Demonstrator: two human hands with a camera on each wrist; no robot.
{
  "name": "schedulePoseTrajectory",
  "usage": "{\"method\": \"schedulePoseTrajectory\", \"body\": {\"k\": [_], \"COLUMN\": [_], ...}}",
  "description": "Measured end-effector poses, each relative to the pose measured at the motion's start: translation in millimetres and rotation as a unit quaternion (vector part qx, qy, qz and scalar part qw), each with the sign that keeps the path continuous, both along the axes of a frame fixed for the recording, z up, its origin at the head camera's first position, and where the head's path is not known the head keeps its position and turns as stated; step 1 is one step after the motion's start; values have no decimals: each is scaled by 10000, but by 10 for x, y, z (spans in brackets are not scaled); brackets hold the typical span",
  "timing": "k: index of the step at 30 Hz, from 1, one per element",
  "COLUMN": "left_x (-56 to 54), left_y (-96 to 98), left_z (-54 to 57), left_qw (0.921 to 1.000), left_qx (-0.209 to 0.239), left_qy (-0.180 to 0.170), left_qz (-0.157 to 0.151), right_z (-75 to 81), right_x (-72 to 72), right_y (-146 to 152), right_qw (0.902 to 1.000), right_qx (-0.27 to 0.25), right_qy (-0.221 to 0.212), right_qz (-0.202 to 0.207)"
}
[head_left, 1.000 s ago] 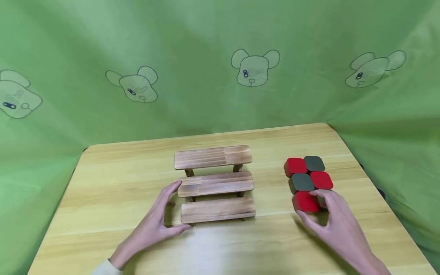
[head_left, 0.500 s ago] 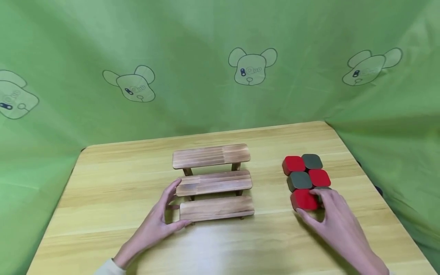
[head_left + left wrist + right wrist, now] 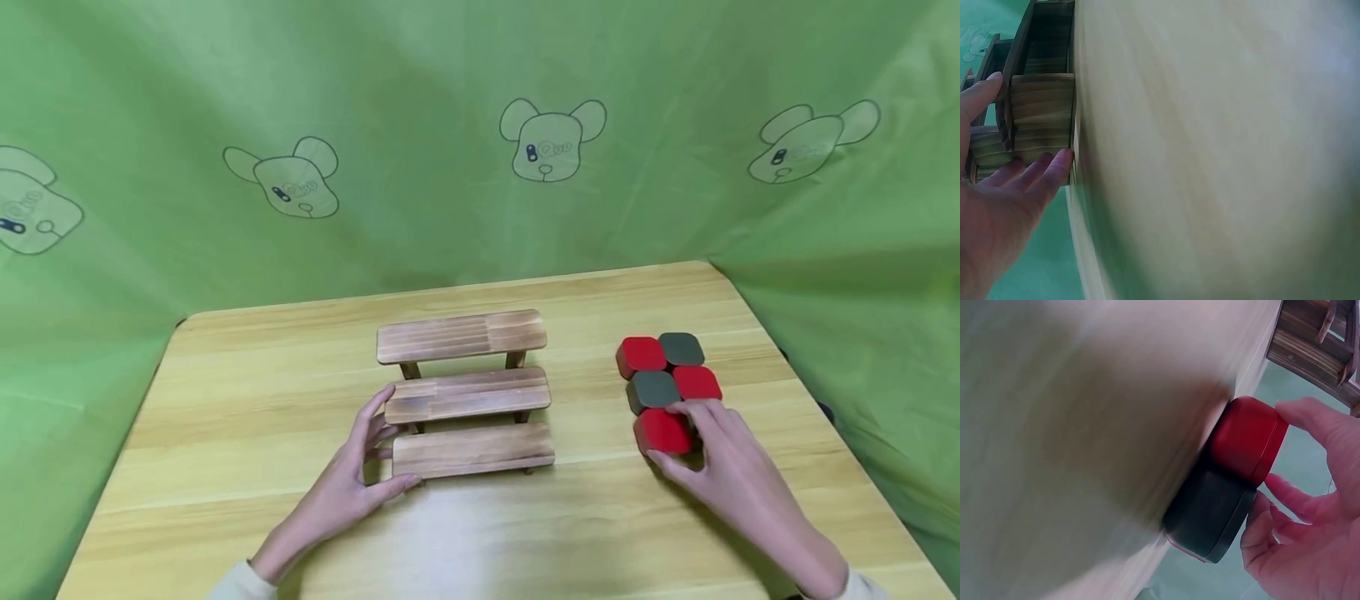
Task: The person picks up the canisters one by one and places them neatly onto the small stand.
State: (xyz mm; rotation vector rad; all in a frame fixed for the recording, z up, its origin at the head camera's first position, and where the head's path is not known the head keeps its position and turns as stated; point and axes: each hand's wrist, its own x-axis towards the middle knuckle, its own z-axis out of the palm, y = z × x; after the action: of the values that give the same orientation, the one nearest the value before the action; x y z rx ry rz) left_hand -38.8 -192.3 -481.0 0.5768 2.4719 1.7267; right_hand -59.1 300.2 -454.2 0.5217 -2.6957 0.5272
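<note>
A brown wooden three-step display stand [image 3: 472, 450] sits mid-table. My left hand [image 3: 348, 483] holds its left end, thumb at the front of the lowest step and index finger by the middle one. In the left wrist view, fingertips [image 3: 1060, 162] lie against the stand's side panel [image 3: 1044, 109]. My right hand [image 3: 738, 479] pinches the nearest small rounded-square red box [image 3: 662, 433], thumb at its front corner and index finger behind. In the right wrist view the red box [image 3: 1247, 434] stands beside a dark grey box [image 3: 1210, 506]. The right hand covers that grey one in the head view.
Behind the held box, two more red boxes [image 3: 697, 383] alternate with two dark grey boxes [image 3: 654, 390] in two close columns. The light wood table [image 3: 247, 400] extends left and in front. A green curtain [image 3: 420, 217] with bear-head drawings surrounds it.
My right index finger has shifted to the back edge of the red box, and the thumb keeps to its front. The left hand has closed in slightly on the stand. The view has shifted a little.
</note>
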Motion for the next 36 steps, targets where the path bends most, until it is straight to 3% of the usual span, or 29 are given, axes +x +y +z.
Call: {"method": "schedulePoseTrajectory", "body": {"k": [10,21,36], "left_x": [-17,5,2], "left_y": [24,21,22], "left_z": [18,22,20], "left_qw": [9999,9997,9998], "left_qx": [61,29,7], "left_qy": [-94,-241,-192], "left_qz": [-37,59,29], "right_z": [7,-46,73], "right_x": [-42,-20,22], "right_y": [13,-11,-86], "right_qw": [9981,9980,9970], "right_qx": [-104,-338,-716], "right_qy": [-544,-510,-154], "right_qz": [-260,-145,238]}}
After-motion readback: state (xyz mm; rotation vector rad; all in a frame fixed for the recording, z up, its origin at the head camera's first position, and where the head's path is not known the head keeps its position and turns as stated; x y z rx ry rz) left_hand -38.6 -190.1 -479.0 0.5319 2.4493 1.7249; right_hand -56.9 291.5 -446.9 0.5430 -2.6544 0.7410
